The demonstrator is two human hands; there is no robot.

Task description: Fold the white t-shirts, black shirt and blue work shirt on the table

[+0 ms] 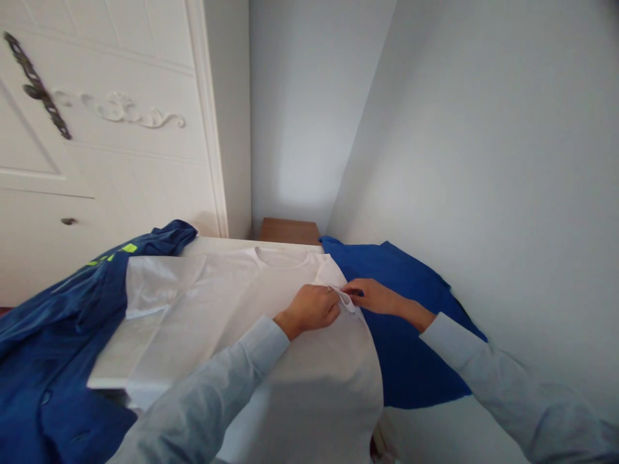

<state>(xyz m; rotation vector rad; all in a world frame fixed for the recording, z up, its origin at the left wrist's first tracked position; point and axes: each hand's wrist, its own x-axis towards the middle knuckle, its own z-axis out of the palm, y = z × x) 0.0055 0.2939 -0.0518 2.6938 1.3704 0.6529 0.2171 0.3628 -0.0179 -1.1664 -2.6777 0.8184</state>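
A white T-shirt (285, 303) lies spread over a white table (113, 361), its neckline toward the far edge and its lower part hanging toward me. My left hand (314, 308) is closed on the shirt's right-side sleeve. Just right of it, my right hand (372, 296) pinches the edge of the same sleeve, where a small loop of fabric stands up between the hands. The other sleeve lies out flat to the left. Beneath the right side of the shirt is a blue garment (411, 335).
A dark blue garment with yellow-green marks (82, 316) drapes over the table's left side. Behind stands a white wardrobe (145, 167) with dark handles. A brown wooden box-like piece (290, 231) sits past the far edge. The grey wall (483, 161) rises at the right.
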